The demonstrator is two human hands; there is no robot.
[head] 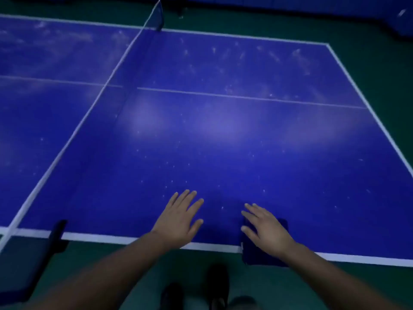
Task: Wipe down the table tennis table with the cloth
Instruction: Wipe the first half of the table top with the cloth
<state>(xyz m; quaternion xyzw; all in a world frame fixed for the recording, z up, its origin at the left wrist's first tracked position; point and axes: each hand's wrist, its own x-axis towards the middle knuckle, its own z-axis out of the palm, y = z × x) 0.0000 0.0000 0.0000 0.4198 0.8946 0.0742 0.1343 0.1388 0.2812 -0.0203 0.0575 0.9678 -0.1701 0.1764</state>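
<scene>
The blue table tennis table (pixel 223 135) fills the view, speckled with white dust and marked by white lines. A dark blue cloth (pixel 252 256) lies over the near edge, partly hanging off it. My right hand (pixel 266 229) rests flat on the cloth with straight, spread fingers. My left hand (pixel 181 218) is to its left over the bare table near the edge, fingers straight and spread; whether it touches the surface is unclear.
The net (pixel 93 101) runs from the near left to the far post (pixel 159 14). A dark net clamp (pixel 57 233) sits on the near edge at left. Green floor (pixel 368 32) surrounds the table. My dark shoes (pixel 216 285) show below the edge.
</scene>
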